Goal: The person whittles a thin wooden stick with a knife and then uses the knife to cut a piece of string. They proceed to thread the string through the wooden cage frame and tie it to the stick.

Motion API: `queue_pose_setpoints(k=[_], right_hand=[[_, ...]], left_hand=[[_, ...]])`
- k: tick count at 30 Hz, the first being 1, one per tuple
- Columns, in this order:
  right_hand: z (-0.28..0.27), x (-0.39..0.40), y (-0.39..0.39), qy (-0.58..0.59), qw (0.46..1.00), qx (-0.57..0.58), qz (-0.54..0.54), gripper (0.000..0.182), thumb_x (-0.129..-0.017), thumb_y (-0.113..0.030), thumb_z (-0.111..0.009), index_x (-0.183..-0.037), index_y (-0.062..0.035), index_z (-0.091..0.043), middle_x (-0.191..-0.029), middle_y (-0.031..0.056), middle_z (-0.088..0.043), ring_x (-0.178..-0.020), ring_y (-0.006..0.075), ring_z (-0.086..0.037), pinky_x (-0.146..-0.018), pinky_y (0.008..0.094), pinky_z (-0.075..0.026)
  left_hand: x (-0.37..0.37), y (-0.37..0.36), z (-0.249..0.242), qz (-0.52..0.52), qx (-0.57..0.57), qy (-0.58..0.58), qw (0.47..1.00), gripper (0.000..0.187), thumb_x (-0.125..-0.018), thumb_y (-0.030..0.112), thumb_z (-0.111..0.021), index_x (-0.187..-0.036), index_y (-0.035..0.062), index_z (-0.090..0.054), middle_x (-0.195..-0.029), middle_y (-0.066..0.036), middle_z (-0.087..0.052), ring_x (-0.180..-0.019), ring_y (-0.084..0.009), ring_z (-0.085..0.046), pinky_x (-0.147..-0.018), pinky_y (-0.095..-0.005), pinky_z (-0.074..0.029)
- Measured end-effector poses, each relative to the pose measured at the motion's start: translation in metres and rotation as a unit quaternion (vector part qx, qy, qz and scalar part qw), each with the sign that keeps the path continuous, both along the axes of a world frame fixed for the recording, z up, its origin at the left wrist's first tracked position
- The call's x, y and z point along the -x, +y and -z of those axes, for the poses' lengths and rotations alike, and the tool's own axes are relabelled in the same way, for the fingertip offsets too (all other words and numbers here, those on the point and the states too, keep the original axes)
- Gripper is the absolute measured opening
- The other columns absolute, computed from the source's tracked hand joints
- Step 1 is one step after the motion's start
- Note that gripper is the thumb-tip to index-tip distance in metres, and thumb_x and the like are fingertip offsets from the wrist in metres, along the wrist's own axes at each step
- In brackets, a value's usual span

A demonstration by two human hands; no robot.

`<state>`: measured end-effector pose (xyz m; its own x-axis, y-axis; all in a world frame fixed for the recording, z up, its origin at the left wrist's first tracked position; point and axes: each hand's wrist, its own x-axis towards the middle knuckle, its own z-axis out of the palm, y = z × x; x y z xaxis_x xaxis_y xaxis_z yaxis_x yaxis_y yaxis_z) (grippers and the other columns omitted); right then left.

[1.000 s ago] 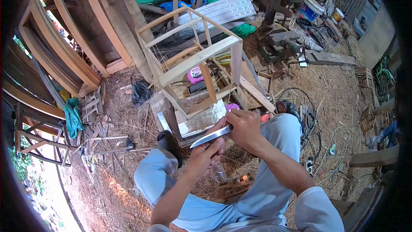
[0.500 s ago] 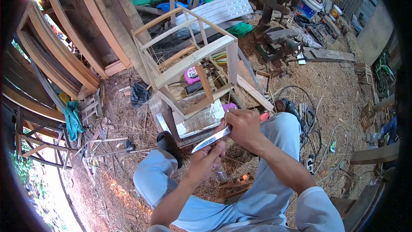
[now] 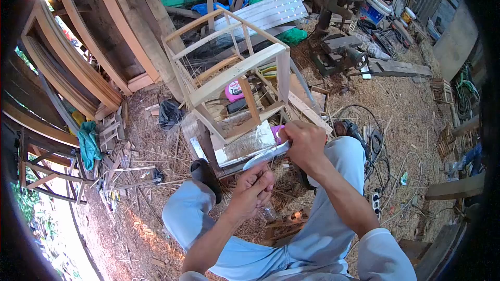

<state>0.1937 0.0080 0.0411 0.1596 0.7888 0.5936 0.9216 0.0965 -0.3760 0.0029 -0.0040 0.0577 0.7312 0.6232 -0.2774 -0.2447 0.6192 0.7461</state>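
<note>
A shiny knife blade (image 3: 266, 155) extends to the left from my right hand (image 3: 306, 145), whose fingers are wrapped round its handle. Just below the blade tip is my left hand (image 3: 252, 190), fingers curled in with the thumb on top; what it holds, if anything, is too small to name. Beyond both hands a wooden frame (image 3: 237, 73) stands on a low bench with a whitish top (image 3: 242, 151). Inside the frame lies a pink tape measure (image 3: 234, 91). A purple object (image 3: 277, 133) lies beside my right hand.
Curved wooden frames (image 3: 78, 73) lean at the left. A metal machine (image 3: 341, 52) stands at the back right. A black cable (image 3: 372, 117) runs over the shavings right of my knee. A dark sandal (image 3: 204, 179) is by my left leg. Green cloth (image 3: 88, 145) hangs at left.
My right hand has moved slightly up and to the right with the knife. The blade has shifted away from my left hand, which shows more of its curled fingers.
</note>
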Motion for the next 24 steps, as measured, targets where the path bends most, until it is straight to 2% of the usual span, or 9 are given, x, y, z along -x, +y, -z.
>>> queue_pose_setpoints(k=[4, 8, 11, 17, 19, 20, 22, 23, 24], right_hand=[[-0.003, -0.01, 0.006, 0.009, 0.998, 0.004, 0.055, 0.012, -0.057, -0.006, -0.065, -0.06, -0.0106, -0.054, -0.058, 0.0054, -0.055, -0.054, 0.0248, -0.058, -0.047, 0.036, -0.041], [0.003, -0.012, 0.007, 0.002, 0.998, 0.018, 0.065, 0.011, -0.057, -0.008, -0.065, -0.061, -0.0103, -0.056, -0.06, 0.006, -0.057, -0.055, 0.0259, -0.058, -0.048, 0.0366, -0.041], [0.002, -0.017, 0.009, 0.043, 0.995, 0.04, 0.079, 0.009, -0.057, -0.009, -0.065, -0.062, -0.0103, -0.057, -0.06, 0.0069, -0.058, -0.056, 0.0274, -0.059, -0.05, 0.0378, -0.042], [0.002, -0.031, 0.015, 0.024, 0.992, 0.054, 0.108, 0.006, -0.062, -0.008, -0.064, -0.059, -0.0095, -0.059, -0.059, 0.0113, -0.058, -0.057, 0.0297, -0.059, -0.052, 0.0392, -0.043], [0.007, -0.066, 0.026, 0.037, 0.943, 0.128, 0.306, 0.008, -0.071, -0.012, -0.062, -0.066, -0.0072, -0.065, -0.061, 0.0169, -0.06, -0.058, 0.0328, -0.062, -0.051, 0.0392, -0.046], [0.008, -0.073, 0.021, 0.036, 0.942, 0.126, 0.308, 0.008, -0.071, -0.012, -0.062, -0.066, -0.0072, -0.065, -0.061, 0.0169, -0.06, -0.058, 0.0328, -0.062, -0.051, 0.0392, -0.046], [0.005, -0.074, 0.013, 0.094, 0.972, 0.089, 0.197, 0.015, -0.079, -0.018, -0.061, -0.077, -0.0037, -0.066, -0.065, 0.0141, -0.062, -0.047, 0.0258, -0.057, -0.044, 0.0336, -0.041], [0.005, -0.069, 0.014, 0.091, 0.973, 0.087, 0.193, 0.015, -0.079, -0.018, -0.061, -0.077, -0.0037, -0.066, -0.065, 0.0141, -0.062, -0.047, 0.0258, -0.057, -0.044, 0.0336, -0.041], [0.004, -0.059, 0.013, 0.374, 0.914, 0.115, 0.107, 0.018, -0.081, -0.02, -0.061, -0.085, -0.0026, -0.065, -0.068, 0.0096, -0.061, -0.044, 0.0182, -0.05, -0.042, 0.0294, -0.036]], left_hand=[[0.0, 0.0, -0.01, -0.004, -0.018, -0.003, 1.0, 0.054, -0.091, 0.02, -0.055, -0.14, 0.0143, -0.033, -0.074, 0.0, -0.042, -0.042, -0.0017, -0.026, -0.038, -0.0155, -0.026], [0.002, 0.003, -0.005, 0.0, -0.017, -0.012, 1.0, 0.057, -0.091, 0.02, -0.055, -0.142, 0.0153, -0.03, -0.073, 0.0, -0.042, -0.042, -0.0018, -0.026, -0.038, -0.0156, -0.025], [0.003, 0.003, -0.008, 0.0, -0.013, -0.004, 1.0, 0.056, -0.09, 0.02, -0.056, -0.141, 0.0152, -0.032, -0.072, 0.0, -0.041, -0.043, -0.0019, -0.026, -0.037, -0.0158, -0.024], [0.012, -0.001, -0.006, -0.005, -0.004, 0.005, 1.0, 0.055, -0.09, 0.019, -0.057, -0.139, 0.0116, -0.035, -0.071, 0.001, -0.041, -0.044, -0.0022, -0.027, -0.036, -0.0165, -0.023], [0.018, -0.011, -0.002, 0.059, -0.039, 0.019, 0.997, 0.054, -0.089, 0.018, -0.057, -0.139, 0.0083, -0.035, -0.071, 0.001, -0.04, -0.043, -0.003, -0.027, -0.036, -0.0169, -0.024], [0.018, -0.013, -0.003, 0.061, -0.041, 0.017, 0.997, 0.054, -0.089, 0.018, -0.057, -0.139, 0.0083, -0.035, -0.071, 0.001, -0.04, -0.043, -0.003, -0.027, -0.036, -0.0169, -0.024], [0.017, -0.014, -0.004, 0.031, 0.032, -0.012, 0.999, 0.053, -0.089, 0.017, -0.056, -0.138, 0.0062, -0.036, -0.07, 0.001, -0.039, -0.043, -0.0037, -0.028, -0.037, -0.0173, -0.024], [0.017, -0.011, -0.002, 0.027, 0.03, -0.014, 0.999, 0.053, -0.089, 0.017, -0.056, -0.138, 0.0062, -0.036, -0.07, 0.001, -0.039, -0.043, -0.0037, -0.028, -0.037, -0.0173, -0.024], [0.018, -0.007, 0.0, 0.012, 0.018, -0.024, 0.999, 0.053, -0.09, 0.018, -0.056, -0.138, 0.0062, -0.036, -0.07, 0.001, -0.039, -0.043, -0.0038, -0.029, -0.037, -0.0172, -0.025]])
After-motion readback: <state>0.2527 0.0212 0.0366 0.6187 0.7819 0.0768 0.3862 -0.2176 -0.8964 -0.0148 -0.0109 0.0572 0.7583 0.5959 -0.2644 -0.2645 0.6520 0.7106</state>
